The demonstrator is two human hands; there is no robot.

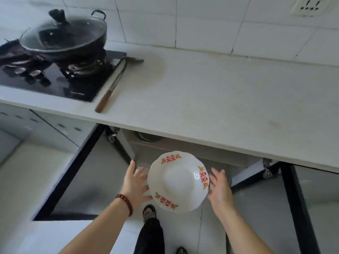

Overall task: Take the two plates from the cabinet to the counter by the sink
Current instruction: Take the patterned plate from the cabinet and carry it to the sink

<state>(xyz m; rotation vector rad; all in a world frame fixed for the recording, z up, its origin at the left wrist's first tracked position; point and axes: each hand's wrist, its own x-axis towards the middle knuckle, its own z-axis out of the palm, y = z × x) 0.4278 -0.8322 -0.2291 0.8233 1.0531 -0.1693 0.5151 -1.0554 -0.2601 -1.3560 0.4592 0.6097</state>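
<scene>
A white plate point(177, 182) with red and orange motifs on its rim hangs upside down in the air below the counter edge, in front of the open cabinet point(183, 149). My left hand point(134, 186), with a red bead bracelet on the wrist, holds its left rim; the thumb is hidden under the plate. A pale rim of a second plate point(144, 174) shows behind my left fingers. My right hand point(220, 189) is spread with straight fingers just beside the right rim, a small gap between them.
The white counter point(211, 99) spreads above the cabinet. A black hob point(55, 83) with a lidded wok point(64, 33) stands at the left, and a spatula with a wooden handle point(113, 85) lies beside it. Open cabinet doors point(69, 173) flank the opening. My foot point(149, 213) is below.
</scene>
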